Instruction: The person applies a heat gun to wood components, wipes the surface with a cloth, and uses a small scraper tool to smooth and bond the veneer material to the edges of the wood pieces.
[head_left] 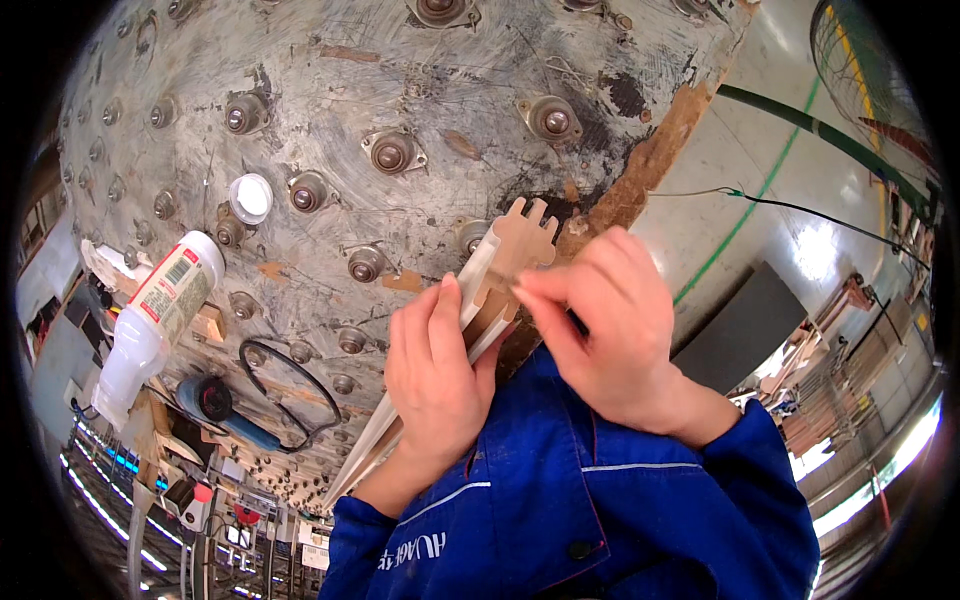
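Note:
A long, pale profiled strip (pixel 525 238) with a notched, grooved end lies slantwise along the near edge of a worn table. Its length runs back under my left forearm toward the lower left. My left hand (pixel 436 372) is closed around the strip just below the notched end, fingers on its far side and thumb on the near side. Over the strip's open face, my right hand (pixel 612 325) is pinched, fingertips at the groove. Something thin and dark seems to show at those fingertips, too small and blurred to name.
Ball casters (pixel 392 152) stud the scuffed tabletop (pixel 480 75). At the left, a white bottle (pixel 165 300) lies near a round white cap (pixel 250 198). A blue power tool (pixel 225 410) with a black cord sits nearer me. Beyond the right edge, a dark panel (pixel 740 325) is on the floor.

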